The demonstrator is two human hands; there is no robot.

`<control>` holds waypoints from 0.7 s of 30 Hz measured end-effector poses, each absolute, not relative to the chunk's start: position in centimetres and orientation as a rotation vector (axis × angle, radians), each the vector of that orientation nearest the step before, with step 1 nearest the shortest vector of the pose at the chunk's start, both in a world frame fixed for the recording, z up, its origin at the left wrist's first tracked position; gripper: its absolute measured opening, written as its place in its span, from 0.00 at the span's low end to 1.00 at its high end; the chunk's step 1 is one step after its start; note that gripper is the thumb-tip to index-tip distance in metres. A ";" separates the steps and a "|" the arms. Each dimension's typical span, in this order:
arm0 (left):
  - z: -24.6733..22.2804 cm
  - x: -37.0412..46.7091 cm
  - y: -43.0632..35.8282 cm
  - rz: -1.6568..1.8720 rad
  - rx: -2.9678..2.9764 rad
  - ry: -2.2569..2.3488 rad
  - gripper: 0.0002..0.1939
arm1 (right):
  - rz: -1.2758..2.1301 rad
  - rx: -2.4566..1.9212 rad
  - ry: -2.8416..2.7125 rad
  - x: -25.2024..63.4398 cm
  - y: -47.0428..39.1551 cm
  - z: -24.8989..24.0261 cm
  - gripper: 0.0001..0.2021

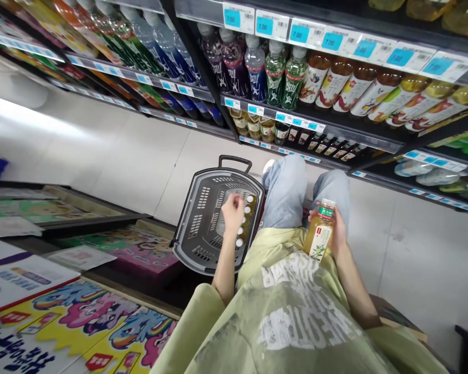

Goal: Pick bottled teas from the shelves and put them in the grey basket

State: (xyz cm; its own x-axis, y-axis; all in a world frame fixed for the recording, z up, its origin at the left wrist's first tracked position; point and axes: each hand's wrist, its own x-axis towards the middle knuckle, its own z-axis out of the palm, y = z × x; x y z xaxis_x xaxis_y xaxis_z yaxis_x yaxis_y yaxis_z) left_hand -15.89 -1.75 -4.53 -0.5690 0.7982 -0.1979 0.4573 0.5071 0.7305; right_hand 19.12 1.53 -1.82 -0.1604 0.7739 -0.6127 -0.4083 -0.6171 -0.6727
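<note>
My right hand holds a bottle of yellow tea with a green cap, upright in front of my chest. My left hand reaches down into a dark grey shopping basket on the floor. It rests on a row of several white-capped tea bottles along the basket's right side. Whether its fingers grip one of them is hidden by the back of the hand. My knees in light jeans are just right of the basket.
Drink shelves with blue price tags run across the top and right, full of bottles. Flat colourful boxes on a low display fill the lower left. Pale floor tiles stretch away behind the basket.
</note>
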 end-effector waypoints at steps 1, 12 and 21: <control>-3.4 -14.1 -0.8 0.939 1.115 2.124 0.11 | 1.882 -1.280 -0.436 19.3 1.5 -2.0 0.33; 1.0 4.3 -0.4 0.867 1.513 1.165 0.33 | 1.767 -1.210 -0.310 21.0 0.1 -5.4 0.36; -1.1 2.5 -2.8 0.560 1.309 1.247 0.55 | 1.708 -1.150 -0.353 20.6 1.1 -4.9 0.30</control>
State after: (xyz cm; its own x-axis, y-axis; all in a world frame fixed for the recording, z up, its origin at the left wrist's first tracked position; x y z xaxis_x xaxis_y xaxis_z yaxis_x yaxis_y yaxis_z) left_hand 2.46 -2.80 -1.14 0.3134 0.8805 -0.3556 0.3191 0.2551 0.9128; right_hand 20.62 1.10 -4.87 -0.0422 0.8494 -0.5261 -0.5713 -0.4525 -0.6847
